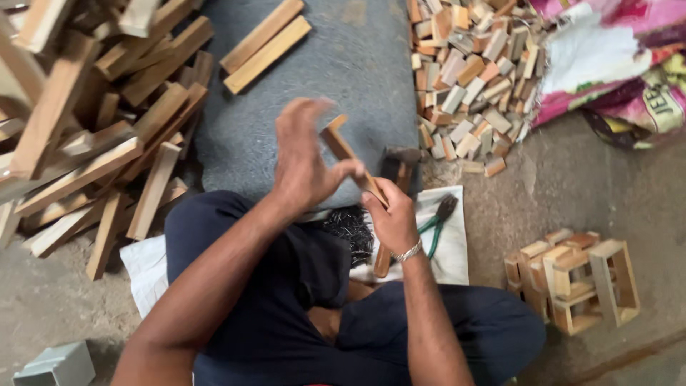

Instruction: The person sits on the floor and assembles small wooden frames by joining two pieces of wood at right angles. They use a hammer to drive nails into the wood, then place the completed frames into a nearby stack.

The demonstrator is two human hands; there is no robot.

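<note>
Observed from the head view, with the grey stone slab [336, 71] as reference. The person sits cross-legged at the slab's near edge.

The left hand [304, 161] is raised over the near end of the slab, fingers spread and blurred; the thumb and forefinger touch the L-shaped wooden piece [343, 150], though whether they pinch it cannot be told. The right hand [391, 218] is clenched around the lower end of that same piece, just off the slab's near right corner.

A hammer [400, 161] lies at the slab's near right corner, its handle partly hidden behind the right hand. Green-handled pliers [437, 221] rest on a white cloth [454, 250] to the right of that corner. A dark heap of nails [350, 229] sits at the slab's near edge.

Two wooden strips [266, 44] lie on the slab's far part. Left of the slab, a pile of long wooden slats [86, 129]. Right of the slab's far end, a heap of small wooden blocks [471, 71], spilling from a woven sack [607, 57], white inside, with pink, yellow and green printing outside. Further right and nearer, assembled open wooden frames [579, 282] stand on the floor.
</note>
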